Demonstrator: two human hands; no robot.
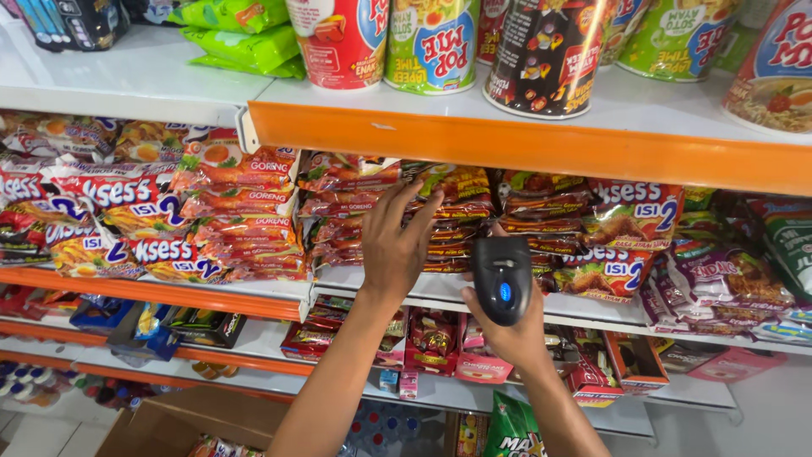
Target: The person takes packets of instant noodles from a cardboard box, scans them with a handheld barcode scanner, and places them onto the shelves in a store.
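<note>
My left hand (395,241) reaches up to a stack of flat red and brown noodle packets (351,199) on the middle shelf, fingers spread and resting on the packet fronts. My right hand (512,326) grips a black hand-held scanner (502,279) with a blue button, held upright just right of the left hand and pointed at the packets (452,224) in front of it.
An orange-edged white shelf (524,144) above carries several noodle cups (433,42) and green packets (241,34). More packet stacks (237,220) fill the middle shelf on both sides. Lower shelves hold small boxes (433,338). A cardboard box (194,419) stands on the floor at lower left.
</note>
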